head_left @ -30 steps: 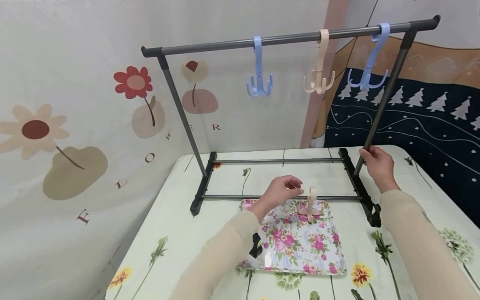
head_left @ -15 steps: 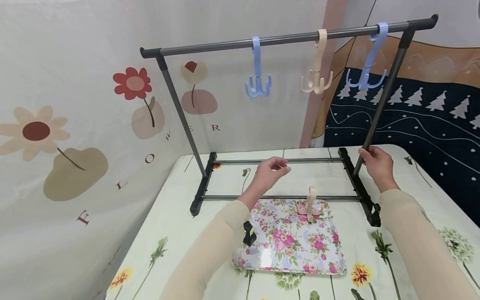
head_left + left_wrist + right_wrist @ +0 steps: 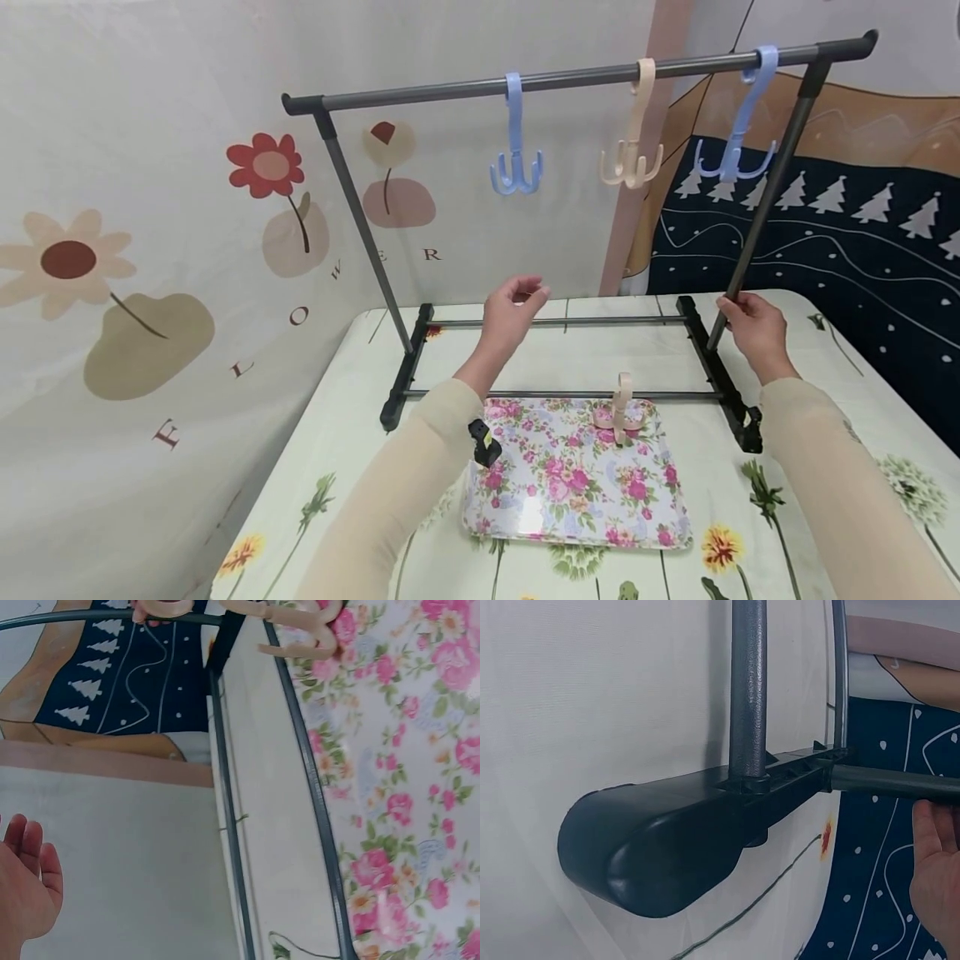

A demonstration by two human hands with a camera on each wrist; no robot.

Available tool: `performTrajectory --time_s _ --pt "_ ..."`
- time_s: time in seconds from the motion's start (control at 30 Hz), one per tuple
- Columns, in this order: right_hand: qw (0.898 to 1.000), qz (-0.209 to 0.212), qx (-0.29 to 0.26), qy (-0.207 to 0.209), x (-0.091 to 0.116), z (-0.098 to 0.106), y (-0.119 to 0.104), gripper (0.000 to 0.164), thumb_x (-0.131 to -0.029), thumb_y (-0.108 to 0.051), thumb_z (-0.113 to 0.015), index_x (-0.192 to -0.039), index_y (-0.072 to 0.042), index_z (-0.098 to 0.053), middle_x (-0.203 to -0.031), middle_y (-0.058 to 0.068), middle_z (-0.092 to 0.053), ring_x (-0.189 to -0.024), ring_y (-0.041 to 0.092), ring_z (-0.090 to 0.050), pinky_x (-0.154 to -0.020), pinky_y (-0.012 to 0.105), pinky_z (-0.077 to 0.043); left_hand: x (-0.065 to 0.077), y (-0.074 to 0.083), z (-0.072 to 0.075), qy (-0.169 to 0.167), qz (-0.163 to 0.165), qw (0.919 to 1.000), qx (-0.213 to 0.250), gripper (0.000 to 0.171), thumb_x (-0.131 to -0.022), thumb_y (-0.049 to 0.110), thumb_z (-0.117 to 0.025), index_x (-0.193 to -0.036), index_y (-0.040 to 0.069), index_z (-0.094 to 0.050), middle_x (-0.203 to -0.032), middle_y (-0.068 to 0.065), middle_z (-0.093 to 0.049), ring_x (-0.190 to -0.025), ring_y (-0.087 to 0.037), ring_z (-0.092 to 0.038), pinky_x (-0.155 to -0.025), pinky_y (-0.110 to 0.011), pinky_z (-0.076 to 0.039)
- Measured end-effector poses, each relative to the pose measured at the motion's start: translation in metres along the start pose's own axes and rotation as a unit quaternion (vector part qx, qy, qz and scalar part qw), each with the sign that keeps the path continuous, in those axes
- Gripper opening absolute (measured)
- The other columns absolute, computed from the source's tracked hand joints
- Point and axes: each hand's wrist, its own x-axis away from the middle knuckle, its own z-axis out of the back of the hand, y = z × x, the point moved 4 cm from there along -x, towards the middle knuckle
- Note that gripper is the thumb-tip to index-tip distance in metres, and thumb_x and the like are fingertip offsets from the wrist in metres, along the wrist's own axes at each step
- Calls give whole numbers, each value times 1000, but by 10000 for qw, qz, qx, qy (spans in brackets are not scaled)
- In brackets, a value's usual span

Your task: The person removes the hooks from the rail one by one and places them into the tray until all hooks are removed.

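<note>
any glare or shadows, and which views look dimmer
Head view: a glare patch on the floral tray, toward its near edge; right wrist view: a soft shadow on the tablecloth beside the gray bar; both wrist views: dimmer than the head view.

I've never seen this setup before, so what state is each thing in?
Rack: standing upright.
Left blue hook: hanging from the top bar.
Upper beige hook: hanging from the top bar.
Right blue hook: hanging from the top bar.
Lower beige hook: resting on the tray.
Floral tray: lying flat.
Left hand: raised, empty.
Right hand: gripping the right post.
</note>
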Motion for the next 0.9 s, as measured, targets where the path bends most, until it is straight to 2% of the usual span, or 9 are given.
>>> performTrajectory --time_s 0.07,0.2,0.27,0.37,0.43,0.57,0.67,0.8,0.9 --pt "9998 -151 -99 -30 15 2 -17 58 -95 -54 -57 -133 -11 -59 -121 5 -63 -114 20 -58 -98 35 -49 -2 4 4 76 -1 10000 31 30 -96 28 -67 -121 10 -66 -109 -1 -66 -100 -15 -59 -83 -30 -49" --pt "9999 -167 12 -33 24 4 -27 48 -94 -58 -56 -122 -20 -60 -108 -9 -62 -100 5 -58 -87 20 -51 -5 10 10 224 -40 9997 67 32 -97 29 -65 -121 8 -65 -109 -2 -65 -100 -15 -58 -85 -32 -49" --pt "9999 -151 -7 5 26 4 -29 47 -93 -58 -57 -119 -19 -60 -105 -11 -61 -94 1 -56 -85 20 -52 -7 13 12 275 -62 9996 97 33 -97 30 -65 -122 7 -65 -110 -2 -65 -101 -16 -58 -86 -32 -49" --pt "9999 -82 -140 -31 30 5 -34 50 -96 -52 -57 -125 -11 -58 -110 -2 -63 -97 8 -58 -90 27 -52 -11 18 15 353 -46 9992 183 35 -97 32 -65 -122 8 -65 -111 -1 -65 -101 -15 -58 -86 -32 -48" --pt "9998 -35 -177 -108 29 6 -36 54 -97 -48 -59 -129 -5 -57 -112 4 -63 -99 14 -58 -93 37 -51 -13 23 17 455 -43 9987 240 36 -96 33 -66 -121 8 -65 -110 -1 -65 -101 -15 -58 -85 -32 -48" --pt "9996 -234 -96 -83 24 4 -26 52 -93 -59 -58 -124 -16 -59 -103 -11 -60 -92 1 -55 -83 18 -51 -18 36 24 795 -126 9962 344 34 -95 33 -69 -120 9 -66 -108 1 -66 -100 -14 -59 -84 -30 -49" --pt "9997 -203 16 -121 29 4 -30 54 -92 -62 -56 -123 -17 -58 -101 -15 -58 -90 -3 -53 -85 19 -51 -22 51 31 1076 -351 9930 347 32 -94 31 -69 -119 10 -66 -108 1 -67 -100 -12 -60 -84 -28 -50" --pt "9998 11 18 -216 44 7 -50 56 -98 -50 -54 -129 -4 -55 -107 -4 -61 -93 4 -56 -97 39 -49 -26 73 39 1349 -711 9876 374 30 -95 28 -69 -118 8 -66 -107 -1 -67 -99 -12 -60 -82 -26 -49" --pt "9997 36 76 -249 50 7 -58 56 -101 -46 -50 -134 0 -52 -115 4 -59 -100 12 -56 -100 42 -47 -30 89 43 1469 -889 9841 446 30 -96 26 -68 -118 6 -65 -106 -3 -67 -98 -13 -61 -80 -25 -50"
